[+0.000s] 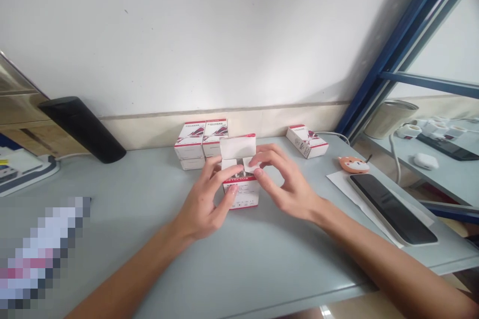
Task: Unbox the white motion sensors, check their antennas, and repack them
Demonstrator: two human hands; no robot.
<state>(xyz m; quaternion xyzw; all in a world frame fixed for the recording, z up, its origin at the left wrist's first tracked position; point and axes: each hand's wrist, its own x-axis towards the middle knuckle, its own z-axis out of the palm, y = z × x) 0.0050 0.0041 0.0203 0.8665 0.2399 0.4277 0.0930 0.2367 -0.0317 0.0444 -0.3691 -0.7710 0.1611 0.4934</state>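
Detector box (247, 197), lid (237, 148) raised, stands on the grey table (224, 271) midway between our left hand (204, 204), half-curled around its left side, and our right hand (288, 184), thumb and forefinger lightly closed on its right flap (246, 164).

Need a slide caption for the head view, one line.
Left hand and right hand touch an open white-and-red cardboard box, its white lid raised, on a grey table.
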